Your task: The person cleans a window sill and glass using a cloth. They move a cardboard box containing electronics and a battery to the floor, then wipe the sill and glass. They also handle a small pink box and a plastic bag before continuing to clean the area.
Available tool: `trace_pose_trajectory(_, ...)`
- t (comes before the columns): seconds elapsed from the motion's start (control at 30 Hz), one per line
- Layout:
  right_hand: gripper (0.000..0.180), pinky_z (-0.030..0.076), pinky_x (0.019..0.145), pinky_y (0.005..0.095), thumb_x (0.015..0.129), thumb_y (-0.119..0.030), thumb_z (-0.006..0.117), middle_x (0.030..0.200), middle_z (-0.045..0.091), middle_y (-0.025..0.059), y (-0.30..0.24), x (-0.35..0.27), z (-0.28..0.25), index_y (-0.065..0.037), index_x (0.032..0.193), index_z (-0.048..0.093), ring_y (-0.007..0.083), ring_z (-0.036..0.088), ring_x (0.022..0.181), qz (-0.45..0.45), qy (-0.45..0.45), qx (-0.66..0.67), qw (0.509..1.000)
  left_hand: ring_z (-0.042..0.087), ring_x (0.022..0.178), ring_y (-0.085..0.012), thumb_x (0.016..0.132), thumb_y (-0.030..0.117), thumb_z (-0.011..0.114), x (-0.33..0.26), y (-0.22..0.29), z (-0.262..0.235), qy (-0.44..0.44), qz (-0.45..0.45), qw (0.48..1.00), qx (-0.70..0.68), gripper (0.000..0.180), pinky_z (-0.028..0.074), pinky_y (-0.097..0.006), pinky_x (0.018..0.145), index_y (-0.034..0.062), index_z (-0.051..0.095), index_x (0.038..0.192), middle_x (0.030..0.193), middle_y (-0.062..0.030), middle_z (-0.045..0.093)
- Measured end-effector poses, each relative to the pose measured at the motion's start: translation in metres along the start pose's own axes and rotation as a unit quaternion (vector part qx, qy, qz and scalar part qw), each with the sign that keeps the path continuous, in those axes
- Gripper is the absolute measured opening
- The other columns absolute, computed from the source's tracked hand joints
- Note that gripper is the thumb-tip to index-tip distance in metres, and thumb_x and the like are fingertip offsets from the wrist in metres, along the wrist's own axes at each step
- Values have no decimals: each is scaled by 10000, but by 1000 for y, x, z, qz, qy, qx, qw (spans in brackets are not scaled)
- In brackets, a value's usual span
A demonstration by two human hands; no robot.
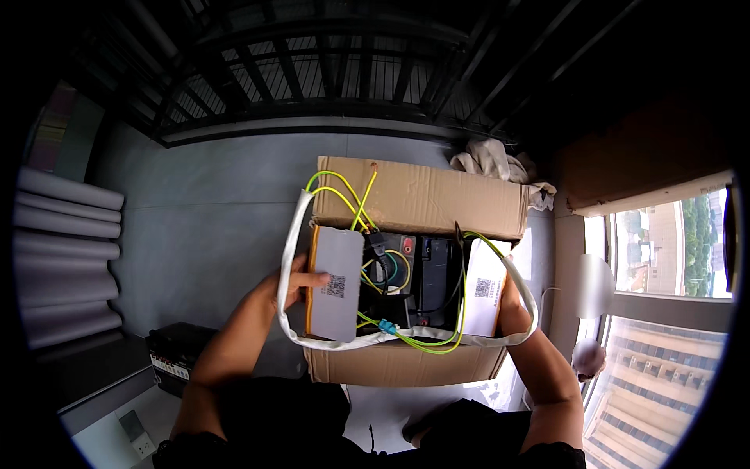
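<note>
Head view: the left hand (297, 282) grips the left panel (336, 254), thumb on its face. The right hand (512, 311) is at the right panel's (482, 266) outer edge; finger closure cannot be determined. The open box (422, 191) lies between the hands.

My left hand (299, 281) is on the left panel (336, 285); my right hand (509, 309) is beside the right panel (483, 289). Between both hands is the carton (414, 191). Left of them is the curtain (66, 227), right the window (648, 383).
</note>
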State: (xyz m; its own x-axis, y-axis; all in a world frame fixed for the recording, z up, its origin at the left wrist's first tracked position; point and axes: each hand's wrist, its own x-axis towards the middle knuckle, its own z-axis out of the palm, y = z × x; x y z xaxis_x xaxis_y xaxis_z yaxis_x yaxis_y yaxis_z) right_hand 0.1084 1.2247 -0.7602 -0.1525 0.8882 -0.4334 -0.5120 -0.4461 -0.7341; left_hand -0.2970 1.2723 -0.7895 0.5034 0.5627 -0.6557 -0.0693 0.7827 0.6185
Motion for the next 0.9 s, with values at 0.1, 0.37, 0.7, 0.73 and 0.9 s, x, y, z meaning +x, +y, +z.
trace_pose_trajectory(0.1,560,513,915,305,1043,-444,245,1259,592,138,5,22,50,-45,1386,436,208,615,1103,10,-42,7,999,572,1147,-237,812,228,736,-19,17,-45,43,7,999,28,725,471,-429,953,80,393,1434,1247,-92,588)
trace_pose_trajectory(0.37,776,496,979,422,939,-693,259,1324,560,147,55,75,80,-120,1442,399,271,592,1166,156,-97,217,959,653,926,-182,922,238,658,-76,18,-139,406,276,870,-47,476,538,-317,806,-17,517,1300,1110,-103,659)
trace_pose_trajectory(0.7,776,326,1097,357,973,-633,312,1466,384,106,119,53,4,-68,1501,248,219,384,1333,30,-61,-15,998,322,1391,-319,831,329,737,-138,-33,-35,418,395,774,264,929,237,-403,1140,-22,187,1494,1493,-228,328)
trace_pose_trajectory(0.73,757,398,1048,357,975,-634,306,1395,473,98,130,44,-3,-64,1473,316,217,477,1259,-1,-46,-46,998,300,1400,-337,750,368,815,-144,-38,-27,404,399,749,340,1110,224,-415,1145,-23,108,1511,1506,-247,290)
trace_pose_trajectory(0.9,680,396,1058,371,973,-495,466,1394,460,81,171,32,-37,-54,1469,317,220,466,1266,21,-31,45,998,165,1409,-478,513,470,922,-143,-81,-16,424,303,674,524,1497,194,-532,1135,-24,-94,1495,1516,-357,69)
